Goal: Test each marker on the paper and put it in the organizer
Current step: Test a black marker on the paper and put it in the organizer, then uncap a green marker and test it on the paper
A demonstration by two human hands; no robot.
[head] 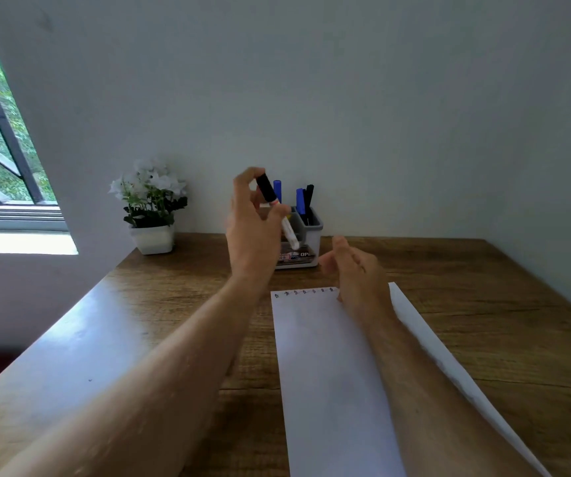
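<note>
Marker (pixel 277 211) — capped, pinched in your left hand (pixel 253 218), raised before the organizer (pixel 306 235), likely for dropping in. Right hand (pixel 356 273) — grip loose, empty, above the paper (pixel 328 373) on the table (pixel 483 304).

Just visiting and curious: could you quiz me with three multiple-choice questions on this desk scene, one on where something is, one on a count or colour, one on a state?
1. Where does the white-flowered plant in its white pot stand?
A. left of the grey plastic organizer
B. on the paper
C. right of the organizer

2. What colour is the cap of the white-barrelled marker in the left hand?
A. green
B. black
C. yellow

3. What is the right hand doing?
A. holding a marker
B. holding nothing
C. gripping the organizer

Answers: 1 A, the pot sits at the desk's left rear corner; 2 B, the upper end is black; 3 B, it is open above the white paper sheet.
</note>
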